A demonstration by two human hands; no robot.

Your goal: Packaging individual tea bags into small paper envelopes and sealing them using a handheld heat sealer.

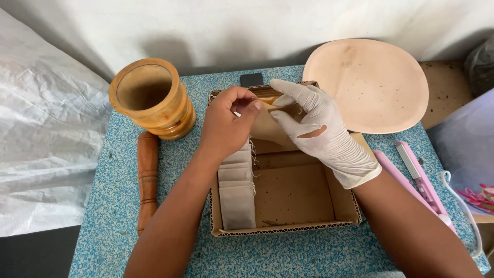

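Brown paper is pinched between my fingers: the bare left hand (225,123) and the gloved right hand (314,123) are both closed on one small paper pouch (267,126), held over the far end of the cardboard box (288,229). I think I am at the packing step. Next I must lower the pouch gently beside the others. I count about four pale bags (236,190) in one row at the box's left side. Around the box I see one wooden mortar (150,98), one pestle (147,177), one round plate (370,85) and one pink sealing tool (419,180).
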